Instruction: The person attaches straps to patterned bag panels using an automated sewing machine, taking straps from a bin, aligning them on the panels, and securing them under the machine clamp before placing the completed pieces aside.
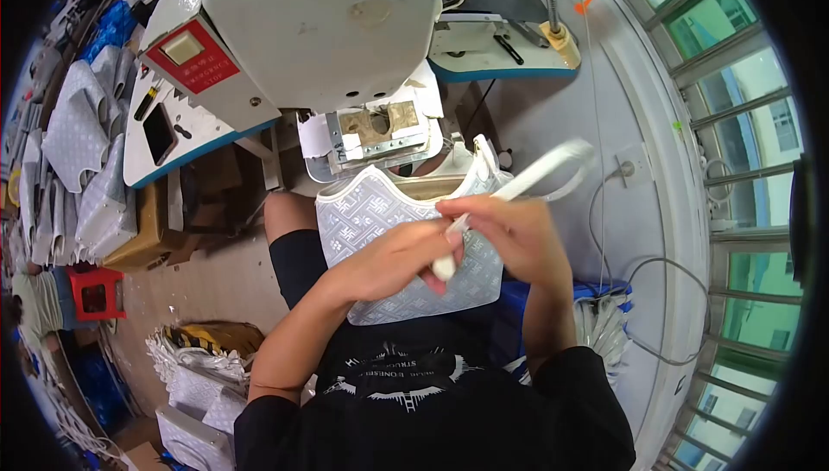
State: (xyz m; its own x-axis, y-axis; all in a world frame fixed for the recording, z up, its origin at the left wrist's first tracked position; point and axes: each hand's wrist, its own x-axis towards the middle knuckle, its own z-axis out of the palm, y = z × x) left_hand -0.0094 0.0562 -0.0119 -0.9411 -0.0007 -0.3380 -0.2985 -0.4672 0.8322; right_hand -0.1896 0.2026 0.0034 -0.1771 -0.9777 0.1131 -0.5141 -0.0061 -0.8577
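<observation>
A light grey patterned handbag [356, 219] rests on my lap, its open top facing the sewing machine. Above it, both hands meet at a white bag strap [542, 169]. My left hand [393, 257] is closed round the strap near one end, and that end pokes out below the fingers. Close beside it, my right hand [516, 233] is bent over the same strap with its fingers closed; it is a little smeared by motion. From there the strap runs up to the right and loops back, blurred. Whether it is joined to the bag, I cannot tell.
The large sewing machine [319, 31] stands ahead, with a metal clamp plate [380, 132] at its front. A phone [160, 134] lies on the left table wing. Patterned bag pieces [82, 130] are piled at left, near a red stool [95, 292]. A blue crate [511, 320] is at my right.
</observation>
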